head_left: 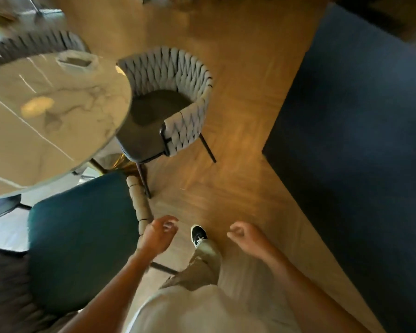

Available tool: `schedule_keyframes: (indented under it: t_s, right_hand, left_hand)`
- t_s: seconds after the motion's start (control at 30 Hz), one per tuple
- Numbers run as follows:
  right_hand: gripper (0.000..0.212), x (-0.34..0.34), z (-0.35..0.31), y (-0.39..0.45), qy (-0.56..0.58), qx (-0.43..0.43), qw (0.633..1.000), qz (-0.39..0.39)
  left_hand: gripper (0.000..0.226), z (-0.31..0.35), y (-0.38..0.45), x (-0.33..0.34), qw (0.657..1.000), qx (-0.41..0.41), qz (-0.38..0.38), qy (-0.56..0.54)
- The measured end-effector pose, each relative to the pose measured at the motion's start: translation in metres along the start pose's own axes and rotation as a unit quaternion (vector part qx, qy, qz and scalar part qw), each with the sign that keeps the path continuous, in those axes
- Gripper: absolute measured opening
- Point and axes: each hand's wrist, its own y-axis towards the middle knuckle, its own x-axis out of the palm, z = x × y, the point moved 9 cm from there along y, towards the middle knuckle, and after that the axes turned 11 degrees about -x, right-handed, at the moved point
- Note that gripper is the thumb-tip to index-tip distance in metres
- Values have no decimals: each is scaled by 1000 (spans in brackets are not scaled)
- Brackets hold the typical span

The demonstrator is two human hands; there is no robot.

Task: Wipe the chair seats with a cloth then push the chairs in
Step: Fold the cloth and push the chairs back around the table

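A chair with a teal seat [82, 241] and a pale woven arm [139, 203] stands close at my lower left, out from the table. A second woven grey chair [168, 73] with a dark seat [154, 109] sits partly under the round marble table [46, 111]. A third woven chair back [34, 42] shows behind the table. My left hand [159, 234] hovers just right of the teal chair's arm, fingers loosely curled, holding nothing. My right hand [245, 234] hangs over the floor, fingers loosely curled and empty. No cloth is in sight.
Wooden floor [238, 116] spreads ahead and to the right. A dark blue rug [358, 140] covers the right side. My foot in a black shoe [198, 233] is planted between my hands. A pale dish [76, 60] sits on the table.
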Motion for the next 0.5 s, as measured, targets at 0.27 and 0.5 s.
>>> schedule_keyframes:
  t_s: [0.27,0.5]
  right_hand:
    - [32,-32,-58,159,-79,-38,991,-102]
    - [29,-29,-129,282,-142,-94,966,-194]
  left_hand:
    - [45,-21,92,-87,959,-149,220,-103]
    - [50,-27,153,-92,939,-270,167,-128]
